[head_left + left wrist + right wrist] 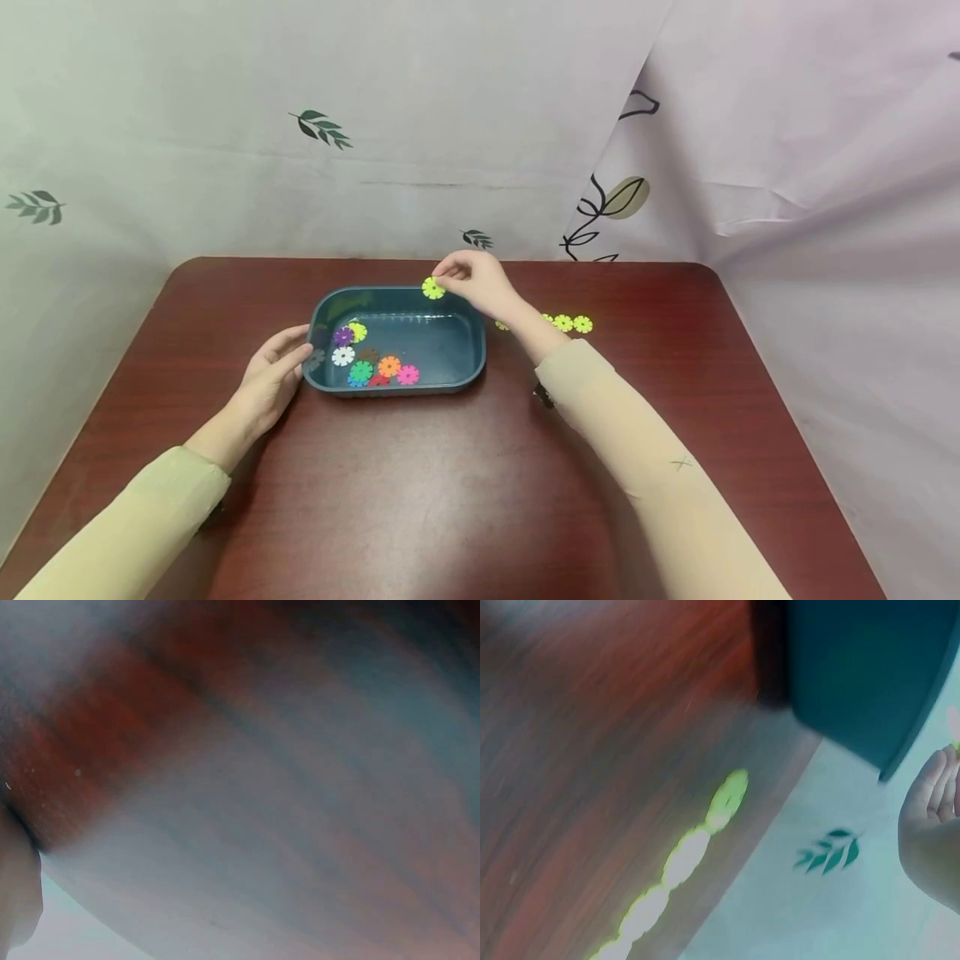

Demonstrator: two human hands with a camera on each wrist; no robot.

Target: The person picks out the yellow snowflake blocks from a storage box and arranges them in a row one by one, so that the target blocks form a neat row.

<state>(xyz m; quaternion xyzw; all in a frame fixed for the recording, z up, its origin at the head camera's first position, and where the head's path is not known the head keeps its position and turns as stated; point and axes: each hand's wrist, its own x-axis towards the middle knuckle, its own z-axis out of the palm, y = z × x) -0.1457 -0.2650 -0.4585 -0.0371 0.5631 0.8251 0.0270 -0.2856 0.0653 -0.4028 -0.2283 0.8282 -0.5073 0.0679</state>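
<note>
My right hand [480, 279] pinches a yellow notched disc [432, 288] over the far rim of a blue tray [450, 387]. At the tray's left end, my left hand [273, 375] grips the wall, thumb on the rim. Inside lie several discs, among them a purple one [343, 337], a white one [343, 357], a green one [362, 372], an orange one [389, 367] and a pink one [408, 375]. In the right wrist view, the right hand [934, 825] shows at the right edge, beside the tray [862, 675].
A row of yellow discs [563, 323] lies on the brown table [450, 483] right of the tray, partly behind my right forearm; the right wrist view shows these discs [684, 857] in a line. A patterned cloth [412, 125] hangs behind the table. The left wrist view is blurred.
</note>
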